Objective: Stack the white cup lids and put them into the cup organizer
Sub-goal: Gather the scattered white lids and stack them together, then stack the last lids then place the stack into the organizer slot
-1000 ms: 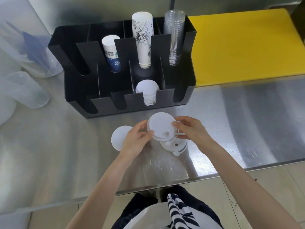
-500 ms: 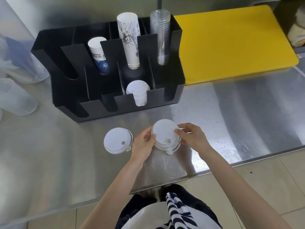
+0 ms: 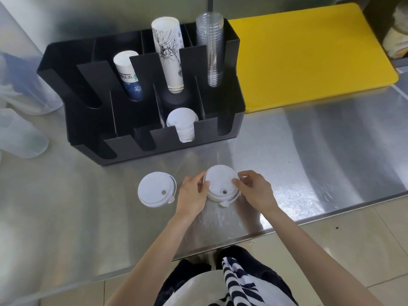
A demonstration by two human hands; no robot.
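The brushed stainless-steel counter [image 3: 309,151] fills most of the view, its front edge running from 8 o'clock toward 3 o'clock. At 1 o'clock a flat yellow plastic cutting board [image 3: 309,51] lies on it, touching the right wall of the black plastic cup organizer [image 3: 220,127], which sits at 11 to 12 o'clock. In the organizer's back slots stand a short white-and-blue printed paper cup stack [image 3: 129,78], a tall white paper cup stack with a black ink drawing [image 3: 169,54], and a clear plastic cup stack [image 3: 210,47]. A white lid stack [image 3: 183,124] already rests on edge in the front slot just right of centre. Cloudy translucent plastic containers [image 3: 19,133] sit at 9 o'clock.

Both bare forearms rise from 6 o'clock and meet near the centre. The left hand [image 3: 192,193] curls round the left rim of the small stack of round white plastic cup lids [image 3: 220,186], thumb on top; the right hand [image 3: 256,191] pinches the right rim with fingertips [image 3: 237,182] on the upper lid. Together they grip that stack just above or on the counter; I cannot tell which. A single white cup lid [image 3: 155,188] lies flat at 9 o'clock of the left hand, just beside it. Nothing stands between the held stack and the organizer's front.
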